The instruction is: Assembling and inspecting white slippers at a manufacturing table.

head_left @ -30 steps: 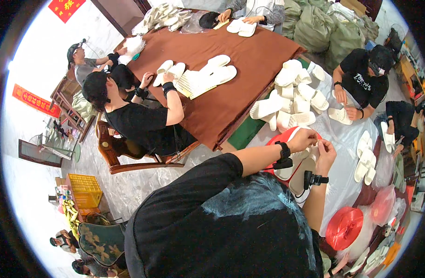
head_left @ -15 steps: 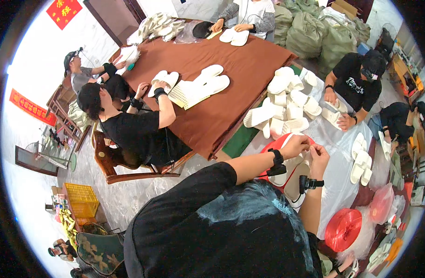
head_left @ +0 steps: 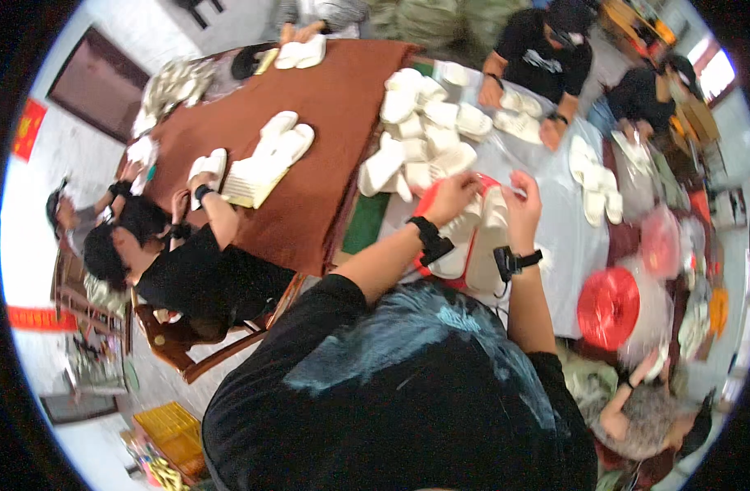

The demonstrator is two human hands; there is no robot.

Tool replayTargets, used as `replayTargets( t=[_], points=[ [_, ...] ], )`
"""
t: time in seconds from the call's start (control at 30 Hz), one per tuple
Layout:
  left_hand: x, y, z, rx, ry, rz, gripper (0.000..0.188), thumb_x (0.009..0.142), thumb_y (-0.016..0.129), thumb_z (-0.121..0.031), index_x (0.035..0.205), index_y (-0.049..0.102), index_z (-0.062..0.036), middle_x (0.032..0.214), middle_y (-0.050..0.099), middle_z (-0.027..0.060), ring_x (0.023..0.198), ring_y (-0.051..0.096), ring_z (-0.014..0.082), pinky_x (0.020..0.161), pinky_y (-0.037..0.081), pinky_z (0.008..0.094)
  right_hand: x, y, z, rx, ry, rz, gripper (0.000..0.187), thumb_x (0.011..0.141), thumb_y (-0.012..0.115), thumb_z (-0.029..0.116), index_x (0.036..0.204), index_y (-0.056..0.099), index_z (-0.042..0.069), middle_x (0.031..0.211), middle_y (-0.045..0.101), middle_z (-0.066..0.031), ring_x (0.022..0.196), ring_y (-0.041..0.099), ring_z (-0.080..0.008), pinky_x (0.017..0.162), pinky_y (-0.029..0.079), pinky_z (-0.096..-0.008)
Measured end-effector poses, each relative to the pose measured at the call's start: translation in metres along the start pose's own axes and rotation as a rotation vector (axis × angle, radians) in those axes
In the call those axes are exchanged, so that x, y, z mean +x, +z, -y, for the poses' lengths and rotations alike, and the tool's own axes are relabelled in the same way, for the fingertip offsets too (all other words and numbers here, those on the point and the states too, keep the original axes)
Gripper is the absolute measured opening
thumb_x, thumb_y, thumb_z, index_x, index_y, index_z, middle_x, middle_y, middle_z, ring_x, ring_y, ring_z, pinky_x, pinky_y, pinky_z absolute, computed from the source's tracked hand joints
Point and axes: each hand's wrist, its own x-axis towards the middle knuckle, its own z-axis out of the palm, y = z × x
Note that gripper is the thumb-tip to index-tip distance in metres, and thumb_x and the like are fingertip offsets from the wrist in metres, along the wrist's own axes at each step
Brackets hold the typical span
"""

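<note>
A pair of white slippers (head_left: 483, 255) lies in front of my body, on a red, round-edged thing (head_left: 425, 263) whose kind I cannot make out. Above the slippers' strap end, my left hand (head_left: 457, 199) has its fingers closed at the red edge. My right hand (head_left: 522, 208) is raised a short way to the right, thumb and fingers drawn together. Whatever either hand pinches is too small and blurred to name. Both wrists wear black bands with small devices.
A heap of white slippers (head_left: 424, 123) lies just beyond my hands. The brown-covered table (head_left: 326, 164) stretches to the left. A red roll of plastic ribbon (head_left: 608, 308) sits at the right. Co-workers handle slippers at the left, far side and right.
My hands, earlier together at the fingertips, have moved apart, the right one to the right. The whole view has shifted, so the table and people appear farther left.
</note>
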Motion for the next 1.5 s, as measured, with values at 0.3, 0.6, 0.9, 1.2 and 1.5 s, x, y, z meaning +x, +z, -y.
replayTargets(
  t=[0.3, 0.6, 0.9, 1.2, 1.5],
  points=[
    [-0.003, 0.003, -0.008, -0.228, -0.052, 0.051, 0.010, 0.091, 0.058, -0.008, 0.095, 0.060, 0.0013, 0.083, 0.064, 0.0040, 0.074, 0.057, 0.0080, 0.066, 0.047, 0.0223, -0.070, -0.048, 0.037, -0.336, 0.144, 0.447, 0.011, 0.083, 0.065, 0.011, 0.092, 0.065, 0.005, 0.081, 0.064, -0.0095, 0.075, 0.061, -0.0212, 0.071, 0.048, -0.0320],
    [-0.005, 0.008, -0.024, -0.270, -0.047, 0.097, 0.009, 0.089, 0.060, -0.007, 0.094, 0.062, 0.0003, 0.083, 0.064, 0.0013, 0.075, 0.057, 0.0081, 0.071, 0.047, 0.0232, -0.083, -0.020, 0.011, -0.723, -0.262, 0.442, 0.048, 0.075, 0.072, 0.021, 0.122, 0.060, 0.014, 0.114, 0.049, -0.0219, 0.110, 0.043, -0.0412, 0.092, 0.038, -0.0493],
    [-0.020, -0.024, -0.073, 0.215, 0.323, 0.039, 0.038, 0.082, 0.066, -0.002, 0.119, 0.062, -0.0083, 0.118, 0.061, 0.0093, 0.100, 0.059, 0.0180, 0.072, 0.051, 0.0271, -0.090, -0.060, -0.022, -0.645, -0.304, 0.054, 0.061, 0.082, 0.067, 0.028, 0.128, 0.045, -0.006, 0.103, 0.057, -0.0226, 0.095, 0.053, -0.0393, 0.083, 0.040, -0.0482],
    [-0.046, -0.107, 0.013, 0.133, -0.137, -0.018, 0.022, 0.089, 0.060, -0.009, 0.110, 0.065, -0.0006, 0.105, 0.067, 0.0042, 0.088, 0.060, 0.0097, 0.074, 0.046, 0.0229, -0.080, -0.309, -0.115, -0.728, 0.195, -0.350, 0.055, 0.091, 0.055, 0.035, 0.134, 0.044, 0.004, 0.089, 0.067, -0.0215, 0.080, 0.066, -0.0373, 0.069, 0.050, -0.0463],
    [-0.081, -0.136, 0.077, -0.114, -0.401, -0.263, 0.019, 0.090, 0.058, -0.007, 0.107, 0.066, -0.0031, 0.097, 0.069, 0.0049, 0.088, 0.062, 0.0103, 0.071, 0.048, 0.0244, -0.121, -0.531, -0.254, -0.674, 0.615, 0.000, 0.086, 0.054, 0.070, -0.015, 0.134, 0.048, 0.008, 0.134, 0.045, -0.0239, 0.115, 0.052, -0.0362, 0.090, 0.047, -0.0410]
  ],
)
